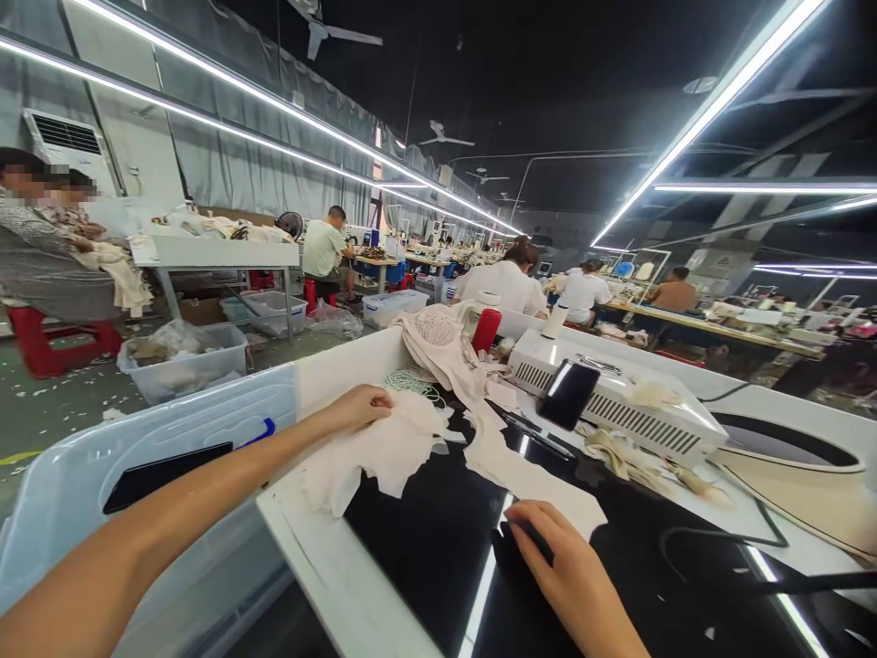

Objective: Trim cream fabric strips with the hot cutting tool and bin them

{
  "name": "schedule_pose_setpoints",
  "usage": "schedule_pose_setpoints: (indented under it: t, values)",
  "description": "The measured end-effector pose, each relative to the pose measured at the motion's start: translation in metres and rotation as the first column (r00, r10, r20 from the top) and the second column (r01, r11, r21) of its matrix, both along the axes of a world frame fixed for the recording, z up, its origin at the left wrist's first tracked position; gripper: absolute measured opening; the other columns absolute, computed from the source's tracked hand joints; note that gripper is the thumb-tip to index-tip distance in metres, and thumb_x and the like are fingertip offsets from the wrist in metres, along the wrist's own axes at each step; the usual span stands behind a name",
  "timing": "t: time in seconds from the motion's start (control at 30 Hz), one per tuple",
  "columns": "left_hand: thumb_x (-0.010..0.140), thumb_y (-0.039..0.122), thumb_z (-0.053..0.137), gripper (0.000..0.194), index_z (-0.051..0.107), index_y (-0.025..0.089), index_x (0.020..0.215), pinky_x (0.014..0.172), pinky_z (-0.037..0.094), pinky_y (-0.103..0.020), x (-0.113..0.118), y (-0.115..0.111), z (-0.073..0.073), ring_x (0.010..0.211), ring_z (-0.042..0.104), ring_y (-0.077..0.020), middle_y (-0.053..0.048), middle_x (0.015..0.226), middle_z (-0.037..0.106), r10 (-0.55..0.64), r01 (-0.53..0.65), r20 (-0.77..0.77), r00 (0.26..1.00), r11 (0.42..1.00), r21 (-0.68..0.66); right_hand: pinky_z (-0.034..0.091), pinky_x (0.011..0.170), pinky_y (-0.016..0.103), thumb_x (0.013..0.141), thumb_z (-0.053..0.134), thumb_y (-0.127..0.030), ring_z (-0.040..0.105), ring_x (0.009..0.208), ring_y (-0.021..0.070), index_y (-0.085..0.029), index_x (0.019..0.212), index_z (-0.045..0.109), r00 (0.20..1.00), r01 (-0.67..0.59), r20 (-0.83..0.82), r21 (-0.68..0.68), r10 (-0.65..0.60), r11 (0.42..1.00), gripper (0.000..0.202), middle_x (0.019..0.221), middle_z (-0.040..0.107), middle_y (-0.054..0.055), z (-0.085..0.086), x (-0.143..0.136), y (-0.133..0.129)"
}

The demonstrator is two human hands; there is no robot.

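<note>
My left hand [363, 407] is at the far edge of a loose pile of thin cream fabric pieces [384, 448], with its fingers curled and pinched on the fabric. My right hand [558, 553] is closed around a dark slim-handled tool [533, 539]; its tip and kind are hidden. Both are over a glossy black work surface [425, 548]. Just beyond my right hand, a single cut cream fabric piece [534, 475] lies flat. Pale green thread [415, 386] is tangled behind the pile.
A white vented machine [617, 393] has a phone [568, 393] leaning on it. Beside it are a red spool [486, 331], fabric scraps [630, 457] and a cream sun visor [795, 475]. A blue plastic bin [171, 411] stands on the left. Other people sit at sewing tables beyond.
</note>
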State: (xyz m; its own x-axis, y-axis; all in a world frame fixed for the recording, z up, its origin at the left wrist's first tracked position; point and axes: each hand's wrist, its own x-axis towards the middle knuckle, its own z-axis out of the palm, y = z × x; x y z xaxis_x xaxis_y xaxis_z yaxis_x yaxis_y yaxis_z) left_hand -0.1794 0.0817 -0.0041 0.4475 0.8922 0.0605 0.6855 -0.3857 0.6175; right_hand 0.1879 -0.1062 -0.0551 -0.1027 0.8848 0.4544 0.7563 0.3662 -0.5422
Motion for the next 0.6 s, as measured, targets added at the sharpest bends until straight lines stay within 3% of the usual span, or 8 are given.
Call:
schedule_pose_setpoints:
  t: [0.17, 0.4, 0.6]
  values:
    - [0.108, 0.041, 0.07, 0.03, 0.07, 0.015, 0.124, 0.093, 0.065, -0.043, -0.003, -0.002, 0.003, 0.104, 0.073, -0.0226, -0.008, 0.12, 0.073, -0.019, 0.019, 0.013, 1.0, 0.999, 0.034, 0.065, 0.089, 0.034, 0.105, 0.056, -0.04, 0.079, 0.103, 0.0243, -0.031, 0.105, 0.074, 1.0, -0.023, -0.009, -0.022, 0.022, 1.0, 0.02, 0.113, 0.078, 0.006, -0.003, -0.009, -0.001]
    - [0.107, 0.043, 0.07, 0.029, 0.071, 0.016, 0.119, 0.094, 0.062, -0.043, 0.004, -0.015, 0.007, 0.103, 0.07, -0.0219, -0.007, 0.119, 0.072, 0.003, 0.011, -0.081, 0.997, 0.986, 0.165, 0.065, 0.086, 0.031, 0.107, 0.054, -0.042, 0.079, 0.101, 0.0213, -0.033, 0.104, 0.074, 0.998, -0.062, -0.013, -0.053, 0.062, 0.997, 0.022, 0.113, 0.077, 0.003, 0.001, -0.022, -0.008]
    - [0.102, 0.027, 0.071, 0.025, 0.072, 0.019, 0.126, 0.101, 0.054, -0.043, 0.023, -0.017, 0.011, 0.113, 0.065, -0.0257, -0.01, 0.13, 0.065, -0.012, 0.066, -0.162, 0.987, 0.941, 0.332, 0.065, 0.081, 0.03, 0.106, 0.053, -0.038, 0.079, 0.095, 0.0212, -0.031, 0.102, 0.075, 0.996, -0.087, -0.027, -0.064, 0.085, 0.994, 0.023, 0.109, 0.078, 0.005, 0.005, -0.026, -0.012]
